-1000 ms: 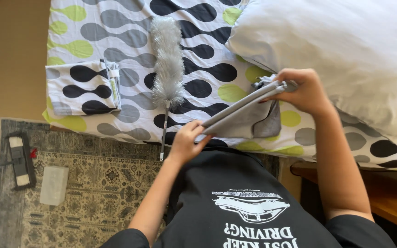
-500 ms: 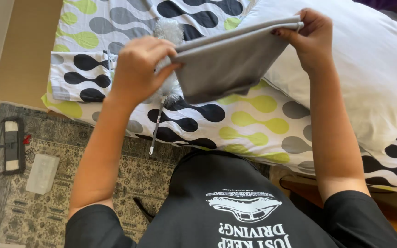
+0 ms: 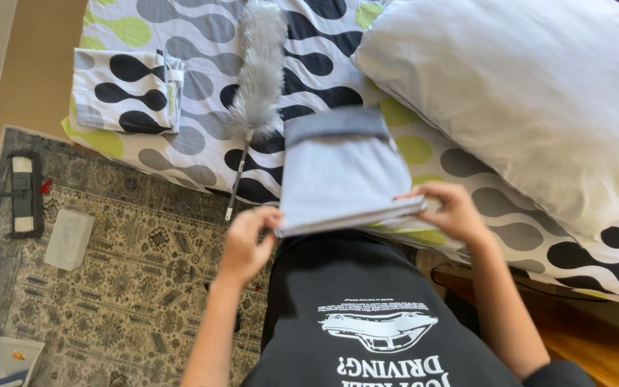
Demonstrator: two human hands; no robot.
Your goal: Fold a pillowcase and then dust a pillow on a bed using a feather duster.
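my black t-shirt (image 3: pixel 374 322) with a pale printed graphic fills the bottom of view. just above it, my left hand (image 3: pixel 248 244) pinches the near left corner of a folded grey pillowcase (image 3: pixel 342 175), fingers closed on the cloth edge. my right hand (image 3: pixel 449 209) grips the near right corner the same way, thumb on top, fingers under. the pillowcase is held flat between both hands, its near edge at my chest, its far end lying out over the bed with a darker grey band across the far edge.

below left, a patterned rug (image 3: pixel 130 287) covers the floor. on it sit a small pale box (image 3: pixel 69 239), a flat mop head (image 3: pixel 26 195) at the rug's left edge, and a white dustpan (image 3: pixel 10 360) in the corner.

beyond the pillowcase, a bedspread (image 3: pixel 202 140) with black, grey and green blobs. just left of the pillowcase lies a fluffy grey duster (image 3: pixel 259 72), handle pointing toward me. further left, a folded stack of matching patterned linen (image 3: pixel 123 89). a large white pillow (image 3: pixel 524 100) takes up the far right.
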